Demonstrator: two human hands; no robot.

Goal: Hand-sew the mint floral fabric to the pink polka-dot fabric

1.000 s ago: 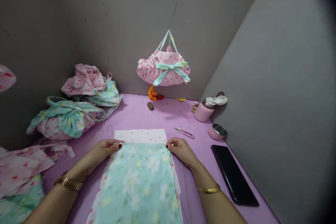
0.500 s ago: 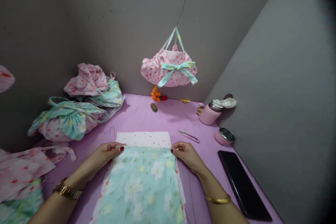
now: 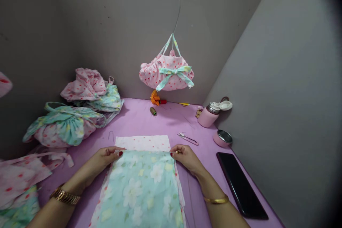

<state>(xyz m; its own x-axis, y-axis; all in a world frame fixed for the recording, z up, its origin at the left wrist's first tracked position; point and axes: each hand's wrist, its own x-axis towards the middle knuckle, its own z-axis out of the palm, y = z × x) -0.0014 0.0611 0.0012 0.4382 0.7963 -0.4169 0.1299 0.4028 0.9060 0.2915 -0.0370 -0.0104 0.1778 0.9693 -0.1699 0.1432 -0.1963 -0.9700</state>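
A mint green floral cloth (image 3: pixel 144 188) lies over a white cloth with pink dots (image 3: pixel 143 142) on the purple table (image 3: pixel 139 119). My left hand (image 3: pixel 105 156) pinches the green cloth's far left corner, fingers closed on it. At the far right corner my right hand (image 3: pixel 184 156) is closed on the same top edge. A strip of the dotted cloth shows beyond the green edge.
A pink dotted fabric bag (image 3: pixel 167 74) with a green bow hangs from a cord above the table's back. Finished bags (image 3: pixel 64 124) are piled at left. Thread snips (image 3: pixel 187 138), a pink flask (image 3: pixel 210 115), its cup (image 3: pixel 222 138) and a black phone (image 3: pixel 242 185) lie at right.
Both hands keep their pinch on the green cloth's top corners. The green edge has slid slightly toward me, showing about the same dotted strip; the view shifted a little.
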